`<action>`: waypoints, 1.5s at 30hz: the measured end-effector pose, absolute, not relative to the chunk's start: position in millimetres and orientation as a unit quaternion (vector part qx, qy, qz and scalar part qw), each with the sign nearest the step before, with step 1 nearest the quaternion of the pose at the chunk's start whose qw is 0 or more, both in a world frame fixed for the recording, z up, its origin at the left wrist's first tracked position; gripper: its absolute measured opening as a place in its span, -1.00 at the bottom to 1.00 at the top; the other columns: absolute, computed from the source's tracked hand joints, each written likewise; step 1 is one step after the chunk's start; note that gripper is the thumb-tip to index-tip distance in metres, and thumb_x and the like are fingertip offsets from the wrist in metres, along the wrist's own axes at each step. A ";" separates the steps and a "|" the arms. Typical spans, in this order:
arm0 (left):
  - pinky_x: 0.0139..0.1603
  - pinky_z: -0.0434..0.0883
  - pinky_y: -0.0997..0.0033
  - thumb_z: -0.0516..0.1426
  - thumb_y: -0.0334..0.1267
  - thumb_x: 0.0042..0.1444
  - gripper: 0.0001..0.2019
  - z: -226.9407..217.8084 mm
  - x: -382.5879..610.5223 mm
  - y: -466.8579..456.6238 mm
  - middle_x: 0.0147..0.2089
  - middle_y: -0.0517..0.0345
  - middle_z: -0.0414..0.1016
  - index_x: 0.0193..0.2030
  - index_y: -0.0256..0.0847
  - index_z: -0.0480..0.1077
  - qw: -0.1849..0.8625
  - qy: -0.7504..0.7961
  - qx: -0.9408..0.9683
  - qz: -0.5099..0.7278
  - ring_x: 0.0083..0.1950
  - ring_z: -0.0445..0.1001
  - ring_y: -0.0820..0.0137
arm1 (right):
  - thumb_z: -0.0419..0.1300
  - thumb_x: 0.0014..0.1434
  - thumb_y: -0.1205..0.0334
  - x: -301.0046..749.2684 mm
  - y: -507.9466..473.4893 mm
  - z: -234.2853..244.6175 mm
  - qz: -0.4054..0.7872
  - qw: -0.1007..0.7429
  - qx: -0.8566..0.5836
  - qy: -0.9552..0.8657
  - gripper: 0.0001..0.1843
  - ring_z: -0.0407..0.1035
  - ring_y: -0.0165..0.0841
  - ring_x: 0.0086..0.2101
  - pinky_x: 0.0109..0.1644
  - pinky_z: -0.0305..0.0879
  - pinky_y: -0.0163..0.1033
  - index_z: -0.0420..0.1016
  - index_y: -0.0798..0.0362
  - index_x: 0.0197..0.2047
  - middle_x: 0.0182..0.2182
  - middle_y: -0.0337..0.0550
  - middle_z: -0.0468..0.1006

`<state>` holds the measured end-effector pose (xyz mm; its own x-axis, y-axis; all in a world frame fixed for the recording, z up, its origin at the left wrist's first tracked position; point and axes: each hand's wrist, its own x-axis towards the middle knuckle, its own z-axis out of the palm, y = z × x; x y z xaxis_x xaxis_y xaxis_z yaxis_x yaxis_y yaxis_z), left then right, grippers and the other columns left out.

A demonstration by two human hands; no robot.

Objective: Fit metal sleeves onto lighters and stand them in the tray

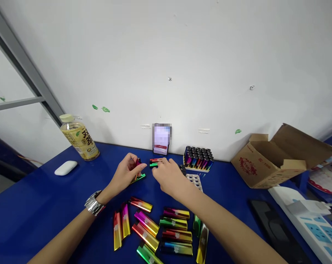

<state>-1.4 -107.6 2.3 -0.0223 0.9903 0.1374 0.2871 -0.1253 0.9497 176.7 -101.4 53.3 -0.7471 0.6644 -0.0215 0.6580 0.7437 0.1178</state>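
Note:
My left hand (127, 170) is closed round a magenta-red shiny lighter (138, 162), its fingers and thumb wrapped about it. A green lighter (139, 178) lies just under that hand on the blue table. To the right, my right hand (167, 174) has its fingers bent over the right ends of a red lighter (154, 160) and a green lighter (153, 165); the fingertips are partly hidden. Closer to me lie several loose metallic lighters, among them a magenta-gold lighter (147, 223) and a blue-gold lighter (177, 248). My right forearm passes over a white holed tray (195, 179).
Behind my right hand stands a rack of upright lighters (199, 157) with black ends. A phone (161, 139) leans on the wall. At left are a drink bottle (80, 139) and a white case (66, 168); at right an open carton (259, 161), a black device (276, 227) and a power strip (306, 223).

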 end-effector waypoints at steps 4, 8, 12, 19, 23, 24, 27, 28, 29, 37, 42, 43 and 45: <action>-0.56 0.19 0.54 0.18 -0.02 0.01 -0.63 -3.0 -0.9 -112.5 -0.56 0.45 0.20 -0.35 -0.12 0.04 0.355 0.549 0.584 0.481 -0.59 0.27 0.55 | 0.15 0.10 0.56 154.5 -82.2 51.1 0.007 0.123 0.362 0.924 -0.70 0.44 -0.10 -0.06 -0.13 0.38 -0.13 0.55 0.15 -0.12 -0.18 0.11 0.58; -0.56 0.22 0.52 0.16 -0.02 0.07 -0.65 -10.5 -1.3 -115.6 -0.51 0.44 0.22 -0.31 -0.11 0.05 0.362 0.539 0.572 0.501 -0.62 0.29 0.56 | 0.11 0.10 0.61 149.8 -75.3 46.9 -0.006 0.137 0.349 0.927 -0.68 0.50 -0.14 -0.14 -0.23 0.39 -0.22 0.54 0.17 -0.15 -0.23 0.12 0.59; -0.59 0.19 0.54 0.17 -0.02 0.07 -0.65 -15.3 -0.7 -117.5 -0.51 0.45 0.17 -0.30 -0.11 0.06 0.349 0.544 0.576 0.500 -0.63 0.23 0.57 | 0.10 0.12 0.53 161.5 -72.1 49.3 -0.020 0.091 0.339 0.936 -0.72 0.50 -0.20 -0.23 -0.33 0.31 -0.30 0.48 0.16 -0.11 -0.24 0.08 0.56; -0.53 0.20 0.53 0.08 -0.08 0.18 -0.77 -11.4 7.8 -128.6 -0.49 0.40 0.23 -0.22 -0.12 0.10 0.281 0.551 0.630 0.469 -0.55 0.25 0.54 | 0.13 0.14 0.41 187.1 -75.5 52.4 -0.206 -0.172 0.340 0.901 -0.88 0.34 -0.41 -0.48 -0.42 0.14 -0.36 0.43 0.11 -0.23 -0.49 -0.21 0.48; -0.49 0.21 0.52 0.05 -0.15 0.21 -0.82 -14.0 9.4 -131.8 -0.49 0.38 0.23 -0.19 -0.13 0.10 0.267 0.534 0.650 0.470 -0.51 0.24 0.53 | 0.07 0.23 0.39 191.4 -86.3 48.5 -0.226 -0.275 0.319 0.879 -0.81 0.38 -0.38 -0.39 -0.32 0.22 -0.32 0.49 0.09 -0.17 -0.33 -0.11 0.53; -0.48 0.22 0.51 0.05 -0.16 0.21 -0.83 -15.0 9.5 -132.0 -0.48 0.37 0.24 -0.19 -0.13 0.11 0.269 0.529 0.653 0.471 -0.51 0.25 0.53 | 0.05 0.25 0.39 191.7 -88.4 47.2 -0.227 -0.289 0.310 0.877 -0.79 0.39 -0.37 -0.35 -0.29 0.24 -0.30 0.50 0.08 -0.14 -0.27 -0.09 0.53; -0.47 0.24 0.51 0.06 -0.17 0.20 -0.83 -17.5 10.1 -132.0 -0.47 0.36 0.26 -0.17 -0.14 0.13 0.270 0.520 0.656 0.476 -0.50 0.28 0.52 | 0.07 0.25 0.38 191.5 -92.1 42.9 -0.248 -0.306 0.306 0.867 -0.77 0.41 -0.34 -0.28 -0.23 0.29 -0.27 0.44 0.08 -0.04 -0.25 -0.09 0.53; -0.47 0.24 0.51 0.06 -0.18 0.20 -0.83 -18.3 10.4 -132.0 -0.47 0.36 0.27 -0.16 -0.14 0.14 0.267 0.518 0.657 0.479 -0.50 0.29 0.52 | 0.10 0.24 0.37 191.1 -92.6 41.4 -0.258 -0.309 0.312 0.860 -0.77 0.41 -0.33 -0.28 -0.23 0.30 -0.26 0.42 0.08 -0.04 -0.28 -0.11 0.54; -0.47 0.25 0.51 0.07 -0.18 0.19 -0.83 -19.0 10.7 -132.1 -0.47 0.36 0.28 -0.15 -0.15 0.15 0.264 0.516 0.658 0.481 -0.50 0.30 0.52 | 0.13 0.22 0.37 190.5 -92.8 39.9 -0.266 -0.314 0.320 0.853 -0.79 0.42 -0.33 -0.30 -0.24 0.32 -0.26 0.41 0.09 -0.05 -0.32 -0.13 0.54; -0.44 0.32 0.49 0.11 -0.19 0.18 -0.81 -22.7 12.5 -134.1 -0.47 0.33 0.34 -0.12 -0.16 0.21 0.244 0.506 0.669 0.487 -0.49 0.37 0.50 | 0.18 0.19 0.34 185.8 -94.6 30.9 -0.275 -0.380 0.318 0.824 -0.89 0.49 -0.33 -0.34 -0.24 0.39 -0.27 0.53 0.03 -0.23 -0.33 -0.16 0.61; -0.41 0.37 0.46 0.05 -0.18 0.24 -0.82 -19.0 16.2 -136.6 -0.48 0.33 0.32 -0.09 -0.15 0.17 0.270 0.489 0.678 0.478 -0.47 0.40 0.48 | 0.21 0.16 0.34 185.9 -95.3 29.0 -0.293 -0.395 0.336 0.803 -0.87 0.53 -0.32 -0.33 -0.23 0.43 -0.28 0.52 0.05 -0.20 -0.36 -0.16 0.63; -0.40 0.38 0.46 0.04 -0.18 0.24 -0.82 -18.5 16.8 -137.0 -0.47 0.32 0.32 -0.09 -0.15 0.16 0.273 0.484 0.679 0.480 -0.46 0.41 0.48 | 0.22 0.15 0.33 186.1 -95.2 28.9 -0.296 -0.397 0.339 0.800 -0.88 0.54 -0.32 -0.33 -0.23 0.43 -0.28 0.52 0.05 -0.20 -0.37 -0.16 0.63; -0.38 0.40 0.44 0.03 -0.18 0.25 -0.82 -18.5 17.7 -137.5 -0.45 0.30 0.33 -0.08 -0.15 0.16 0.274 0.476 0.683 0.483 -0.44 0.42 0.47 | 0.23 0.14 0.33 186.5 -94.9 29.2 -0.298 -0.396 0.341 0.798 -0.90 0.54 -0.32 -0.34 -0.24 0.43 -0.29 0.52 0.05 -0.23 -0.39 -0.17 0.63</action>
<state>17.7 -137.5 -18.5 0.0819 0.9134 0.3987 0.3853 -0.3980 0.8326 186.5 -94.9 29.2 -0.4527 0.7817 0.4290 0.3087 0.5888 -0.7470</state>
